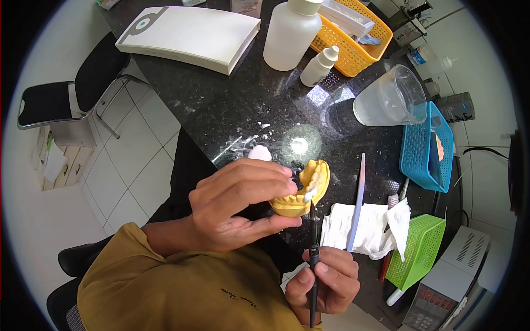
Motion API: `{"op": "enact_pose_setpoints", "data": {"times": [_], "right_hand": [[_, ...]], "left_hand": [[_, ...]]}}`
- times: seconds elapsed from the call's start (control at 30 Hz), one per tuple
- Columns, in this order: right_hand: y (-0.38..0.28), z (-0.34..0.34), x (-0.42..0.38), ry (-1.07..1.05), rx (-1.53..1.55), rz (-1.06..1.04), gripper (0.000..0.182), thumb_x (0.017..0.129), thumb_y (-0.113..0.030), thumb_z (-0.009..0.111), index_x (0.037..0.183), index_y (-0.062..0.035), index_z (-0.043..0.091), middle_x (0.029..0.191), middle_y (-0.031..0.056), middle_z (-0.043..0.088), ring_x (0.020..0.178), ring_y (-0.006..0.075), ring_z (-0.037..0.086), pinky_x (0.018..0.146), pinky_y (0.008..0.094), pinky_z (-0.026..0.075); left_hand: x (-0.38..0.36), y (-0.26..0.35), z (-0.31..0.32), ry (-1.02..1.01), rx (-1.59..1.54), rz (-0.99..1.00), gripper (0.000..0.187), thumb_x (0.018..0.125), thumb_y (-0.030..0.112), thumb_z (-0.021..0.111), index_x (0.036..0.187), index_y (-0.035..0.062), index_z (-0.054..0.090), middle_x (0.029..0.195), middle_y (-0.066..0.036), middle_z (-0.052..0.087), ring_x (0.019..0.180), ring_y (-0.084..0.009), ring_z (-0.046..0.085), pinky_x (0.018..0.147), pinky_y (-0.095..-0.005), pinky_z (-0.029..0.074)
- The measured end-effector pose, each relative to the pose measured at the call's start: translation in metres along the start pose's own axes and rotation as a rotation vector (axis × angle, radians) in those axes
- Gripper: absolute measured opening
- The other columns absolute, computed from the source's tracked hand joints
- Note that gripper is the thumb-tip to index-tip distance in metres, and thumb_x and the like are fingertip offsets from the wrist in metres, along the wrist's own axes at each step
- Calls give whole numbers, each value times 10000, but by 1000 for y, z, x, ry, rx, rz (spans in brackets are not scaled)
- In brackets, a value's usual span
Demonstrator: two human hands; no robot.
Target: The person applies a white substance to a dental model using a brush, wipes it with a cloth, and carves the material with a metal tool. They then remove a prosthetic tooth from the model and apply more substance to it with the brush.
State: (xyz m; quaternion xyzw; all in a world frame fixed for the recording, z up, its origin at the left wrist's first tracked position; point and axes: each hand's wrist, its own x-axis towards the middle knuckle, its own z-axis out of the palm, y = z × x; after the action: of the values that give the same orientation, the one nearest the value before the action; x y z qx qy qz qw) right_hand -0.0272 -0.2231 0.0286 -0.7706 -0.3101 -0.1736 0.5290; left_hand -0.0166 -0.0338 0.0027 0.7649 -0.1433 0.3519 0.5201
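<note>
My left hand (237,196) grips a yellow plaster dental model (290,208), fingers over its near side and thumb underneath. A row of cream teeth runs along the model's arch, with white material (310,194) on the teeth nearest me. In my right hand (329,279) is a slim black brush (314,259), pinched between thumb and fingers. Its tip points up and meets, or nearly meets, the white material. Just beyond my left hand lies a white cotton ball (259,153), partly hidden by the fingers.
White tissue (339,225) and a pale file-like strip (359,198) lie right of the model. Behind stand a water cup (386,102), a small dropper bottle (319,67), a large bottle (290,38) and a white box (193,36). Blue (411,157), green (422,243) and yellow (342,52) baskets line the right.
</note>
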Motion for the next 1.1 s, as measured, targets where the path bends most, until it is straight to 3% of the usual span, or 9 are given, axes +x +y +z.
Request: {"op": "enact_pose_setpoints", "data": {"times": [0.5,0.57,0.93,1.0,1.1], "right_hand": [[1,-2,-1,2,-5,-8,319,720,-45,724,997,-54,567,808,105,629,633,217,647,547,270,509],[1,-2,-1,-2,-2,-4,318,720,-45,725,996,-54,567,808,105,629,632,217,647,544,270,508],[-1,-1,0,-15,-11,8,330,719,-51,739,1004,-52,570,810,105,627,631,218,648,532,272,508],[-3,-2,0,-72,-20,17,232,842,-82,640,1028,-51,504,844,119,580,652,190,584,633,283,460],[-2,-4,-1,-57,-34,1,232,842,-90,647,1021,-54,503,837,114,575,650,190,583,622,277,462]], "left_hand": [[0,1,1,-1,18,-6,483,649,144,887,1006,-39,618,944,-162,670,903,-307,679,763,-363,572],[2,3,3,57,13,-50,438,617,93,884,983,-1,662,919,-110,694,867,-267,699,739,-342,584],[1,1,0,20,12,-22,445,642,120,881,990,-17,640,932,-137,682,884,-286,688,745,-352,581],[-1,0,0,-7,14,2,463,664,151,879,997,-34,617,939,-165,672,901,-309,678,751,-361,577],[-2,-1,0,-4,24,21,468,661,142,880,1005,-30,612,952,-164,667,927,-311,672,748,-356,580]]}}
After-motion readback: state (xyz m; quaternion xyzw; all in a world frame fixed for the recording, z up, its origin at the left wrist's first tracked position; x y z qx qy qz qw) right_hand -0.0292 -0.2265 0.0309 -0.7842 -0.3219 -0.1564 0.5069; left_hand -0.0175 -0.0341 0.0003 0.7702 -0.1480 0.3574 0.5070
